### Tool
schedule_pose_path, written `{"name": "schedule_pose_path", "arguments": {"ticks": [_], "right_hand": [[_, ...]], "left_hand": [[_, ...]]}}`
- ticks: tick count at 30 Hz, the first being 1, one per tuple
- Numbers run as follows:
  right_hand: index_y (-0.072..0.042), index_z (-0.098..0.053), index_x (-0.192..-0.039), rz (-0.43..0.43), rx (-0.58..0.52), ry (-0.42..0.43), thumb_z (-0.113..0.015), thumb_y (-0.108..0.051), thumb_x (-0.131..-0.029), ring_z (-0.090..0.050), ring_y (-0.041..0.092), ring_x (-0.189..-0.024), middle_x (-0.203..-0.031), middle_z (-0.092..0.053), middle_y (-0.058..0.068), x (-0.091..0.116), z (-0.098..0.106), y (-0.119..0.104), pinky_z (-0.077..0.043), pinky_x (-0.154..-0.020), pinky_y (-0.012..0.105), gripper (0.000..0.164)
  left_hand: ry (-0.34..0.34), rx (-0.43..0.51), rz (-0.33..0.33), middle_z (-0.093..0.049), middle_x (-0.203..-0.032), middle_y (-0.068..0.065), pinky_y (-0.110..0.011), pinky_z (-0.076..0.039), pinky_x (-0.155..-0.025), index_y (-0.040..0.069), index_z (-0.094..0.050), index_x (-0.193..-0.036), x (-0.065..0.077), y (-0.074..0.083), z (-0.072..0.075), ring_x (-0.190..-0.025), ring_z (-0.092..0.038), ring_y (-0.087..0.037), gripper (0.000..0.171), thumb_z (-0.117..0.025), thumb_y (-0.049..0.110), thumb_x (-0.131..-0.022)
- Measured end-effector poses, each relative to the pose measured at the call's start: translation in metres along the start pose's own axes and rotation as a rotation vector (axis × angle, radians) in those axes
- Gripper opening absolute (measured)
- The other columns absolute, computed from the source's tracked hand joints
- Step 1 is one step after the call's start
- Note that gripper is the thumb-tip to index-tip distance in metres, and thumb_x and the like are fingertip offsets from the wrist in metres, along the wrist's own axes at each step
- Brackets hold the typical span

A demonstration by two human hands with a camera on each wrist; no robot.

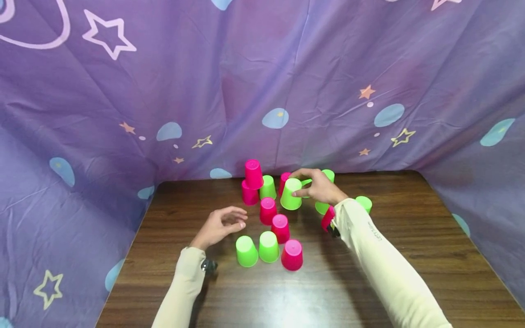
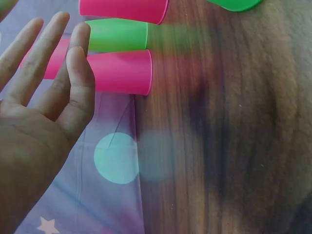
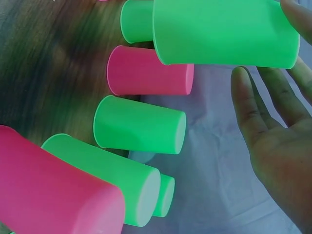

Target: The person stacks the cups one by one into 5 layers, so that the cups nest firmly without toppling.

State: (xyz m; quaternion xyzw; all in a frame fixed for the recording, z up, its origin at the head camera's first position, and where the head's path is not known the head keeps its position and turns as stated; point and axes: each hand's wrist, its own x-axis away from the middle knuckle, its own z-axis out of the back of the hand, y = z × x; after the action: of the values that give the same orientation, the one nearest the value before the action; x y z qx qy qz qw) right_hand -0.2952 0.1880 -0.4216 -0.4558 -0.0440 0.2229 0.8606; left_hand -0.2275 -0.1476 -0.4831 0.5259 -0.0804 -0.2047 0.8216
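My right hand (image 1: 321,187) pinches an upside-down green cup (image 1: 290,195) between thumb and fingers, lifted over the back middle of the table. In the right wrist view that green cup (image 3: 224,31) hangs in front of a pink cup (image 3: 148,70) standing behind it. My left hand (image 1: 217,226) hovers with loosely bent fingers and holds nothing, left of a pink cup (image 1: 268,211). The left wrist view shows this left hand (image 2: 44,97) with its fingers spread, overlapping the cups at the back. There, an upper pink cup (image 1: 254,173) rests across a pink cup (image 1: 249,193) and a green cup (image 1: 268,187).
Nearer the front stand two green cups (image 1: 247,251) and two pink cups (image 1: 292,256). More green cups (image 1: 363,203) lie beyond and beside the right forearm, partly hidden by it. A purple patterned curtain (image 1: 246,91) surrounds the brown wooden table (image 1: 184,200) at the back and sides.
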Motion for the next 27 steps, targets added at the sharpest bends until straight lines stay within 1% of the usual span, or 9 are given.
{"name": "schedule_pose_path", "arguments": {"ticks": [3, 4, 6, 10, 12, 16, 19, 24, 27], "right_hand": [[-0.003, -0.067, -0.123, -0.018, -0.004, 0.009, -0.084, -0.008, -0.078, -0.065, 0.029, -0.111, -0.120, -0.070, 0.019, -0.004, 0.002, -0.001, -0.058, -0.089, 0.034, 0.048], [-0.003, -0.067, -0.123, -0.023, 0.001, 0.011, -0.084, -0.009, -0.079, -0.065, 0.029, -0.111, -0.120, -0.070, 0.019, -0.005, 0.002, -0.001, -0.057, -0.089, 0.033, 0.048], [-0.003, -0.067, -0.122, -0.029, 0.014, 0.019, -0.084, -0.010, -0.078, -0.065, 0.030, -0.113, -0.121, -0.070, 0.018, -0.007, 0.003, 0.000, -0.056, -0.092, 0.036, 0.047], [-0.004, -0.067, -0.123, -0.028, 0.049, 0.029, -0.085, -0.013, -0.078, -0.064, 0.031, -0.120, -0.123, -0.070, 0.017, -0.013, 0.004, 0.000, -0.051, -0.104, 0.048, 0.049], [-0.004, -0.067, -0.124, -0.035, 0.053, 0.033, -0.085, -0.013, -0.077, -0.063, 0.031, -0.122, -0.124, -0.070, 0.017, -0.015, 0.005, -0.002, -0.049, -0.107, 0.050, 0.051], [-0.004, -0.067, -0.124, -0.049, 0.055, 0.047, -0.085, -0.012, -0.077, -0.064, 0.031, -0.120, -0.122, -0.071, 0.017, -0.020, 0.007, -0.005, -0.049, -0.106, 0.049, 0.051], [-0.005, -0.067, -0.124, -0.057, 0.057, 0.052, -0.084, -0.012, -0.077, -0.064, 0.031, -0.117, -0.121, -0.071, 0.016, -0.023, 0.008, -0.007, -0.049, -0.105, 0.047, 0.050], [-0.006, -0.066, -0.125, -0.063, 0.070, 0.044, -0.083, -0.014, -0.079, -0.064, 0.032, -0.119, -0.123, -0.071, 0.016, -0.029, 0.009, -0.009, -0.048, -0.107, 0.048, 0.050], [-0.006, -0.066, -0.126, -0.068, 0.074, 0.045, -0.083, -0.015, -0.079, -0.064, 0.032, -0.119, -0.124, -0.070, 0.016, -0.033, 0.010, -0.011, -0.048, -0.108, 0.048, 0.050]], "left_hand": [[-0.024, 0.018, -0.024, -0.071, -0.118, -0.025, -0.037, -0.058, -0.087, 0.004, -0.066, -0.124, 0.004, -0.002, 0.002, -0.106, -0.070, -0.034, 0.035, -0.073, 0.011, -0.091], [-0.033, 0.027, -0.031, -0.071, -0.118, -0.025, -0.036, -0.058, -0.087, 0.005, -0.066, -0.124, 0.004, -0.007, 0.002, -0.107, -0.070, -0.034, 0.035, -0.073, 0.013, -0.091], [-0.060, 0.040, -0.040, -0.070, -0.119, -0.026, -0.035, -0.058, -0.087, 0.006, -0.066, -0.124, 0.006, -0.008, 0.003, -0.108, -0.069, -0.037, 0.035, -0.074, 0.013, -0.090], [-0.115, 0.066, -0.049, -0.068, -0.122, -0.029, -0.035, -0.057, -0.087, 0.003, -0.065, -0.125, 0.011, -0.010, 0.004, -0.111, -0.066, -0.047, 0.038, -0.074, 0.013, -0.090], [-0.136, 0.068, -0.044, -0.067, -0.123, -0.029, -0.035, -0.057, -0.088, 0.001, -0.064, -0.126, 0.012, -0.011, 0.005, -0.113, -0.065, -0.049, 0.040, -0.075, 0.013, -0.089], [-0.169, 0.078, -0.026, -0.066, -0.126, -0.029, -0.035, -0.056, -0.089, 0.001, -0.063, -0.127, 0.015, -0.014, 0.006, -0.115, -0.063, -0.048, 0.044, -0.077, 0.013, -0.087], [-0.192, 0.096, -0.019, -0.065, -0.128, -0.029, -0.040, -0.056, -0.091, 0.001, -0.062, -0.128, 0.016, -0.016, 0.006, -0.118, -0.062, -0.049, 0.045, -0.077, 0.011, -0.086], [-0.216, 0.103, -0.018, -0.066, -0.129, -0.026, -0.053, -0.055, -0.094, 0.003, -0.063, -0.127, 0.020, -0.017, 0.008, -0.119, -0.063, -0.045, 0.046, -0.079, 0.010, -0.085], [-0.230, 0.096, -0.019, -0.066, -0.129, -0.024, -0.054, -0.055, -0.093, 0.003, -0.063, -0.128, 0.022, -0.017, 0.009, -0.119, -0.064, -0.043, 0.047, -0.079, 0.011, -0.084]]}}
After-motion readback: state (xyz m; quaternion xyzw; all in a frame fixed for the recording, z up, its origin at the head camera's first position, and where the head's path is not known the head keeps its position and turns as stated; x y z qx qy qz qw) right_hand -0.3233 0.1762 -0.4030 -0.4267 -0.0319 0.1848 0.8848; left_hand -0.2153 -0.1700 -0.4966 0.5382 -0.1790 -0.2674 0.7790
